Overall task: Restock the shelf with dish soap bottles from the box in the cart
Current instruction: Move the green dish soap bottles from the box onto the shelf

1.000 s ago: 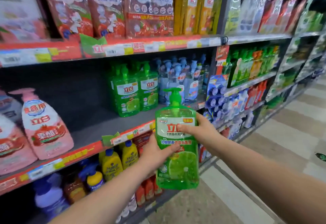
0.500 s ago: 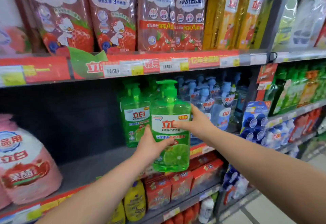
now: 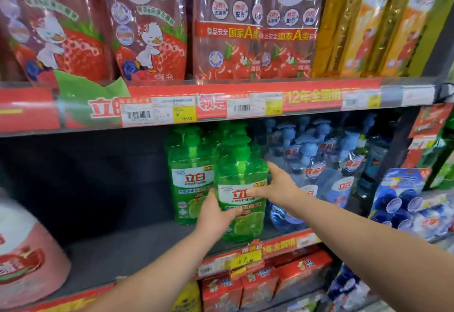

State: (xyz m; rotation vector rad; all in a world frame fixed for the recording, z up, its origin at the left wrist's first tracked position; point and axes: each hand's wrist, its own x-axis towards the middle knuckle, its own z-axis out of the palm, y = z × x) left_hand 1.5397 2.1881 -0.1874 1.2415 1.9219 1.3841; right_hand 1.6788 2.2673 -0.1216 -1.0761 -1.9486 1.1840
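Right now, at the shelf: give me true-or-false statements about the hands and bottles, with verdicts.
1. The left hand and the right hand both grip the held green bottle. True.
2. The held green bottle lies on its side. False: it is upright, pump on top.
3. A second green bottle stands just left of it. True.
4. The bottles to its right are yellow. False: they are blue bottles.

Upright green pump-top dish soap bottle (image 3: 242, 203) at shelf (image 3: 137, 250) front edge, beside matching bottle (image 3: 190, 179).
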